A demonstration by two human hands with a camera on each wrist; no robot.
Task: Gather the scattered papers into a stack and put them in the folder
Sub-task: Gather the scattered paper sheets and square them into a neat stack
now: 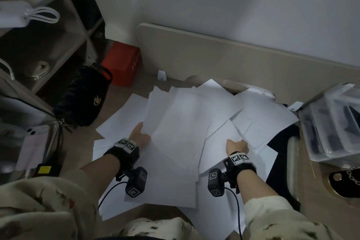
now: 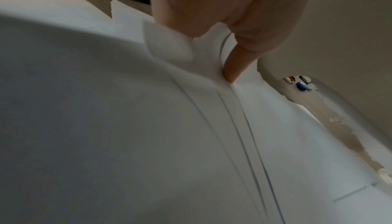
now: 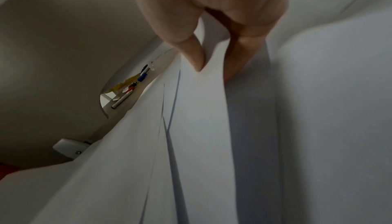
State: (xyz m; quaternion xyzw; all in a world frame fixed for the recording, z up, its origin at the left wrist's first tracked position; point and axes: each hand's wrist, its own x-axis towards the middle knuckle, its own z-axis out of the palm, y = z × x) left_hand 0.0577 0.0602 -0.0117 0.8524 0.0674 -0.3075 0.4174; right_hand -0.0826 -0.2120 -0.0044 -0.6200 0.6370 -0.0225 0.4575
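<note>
White papers (image 1: 181, 122) lie fanned in overlapping layers across the wooden floor (image 1: 81, 150), in front of a beige board (image 1: 224, 58) leaning on the wall. A black handbag (image 1: 81, 97) and a red box (image 1: 121, 63) sit to the left, a clear plastic bin (image 1: 335, 122) to the right. The left hand (image 1: 140, 137) pinches several sheets' edges, fingers (image 2: 233, 66) clamped. The right hand (image 1: 236, 146) likewise pinches sheets between thumb and fingers (image 3: 196, 56).
</note>
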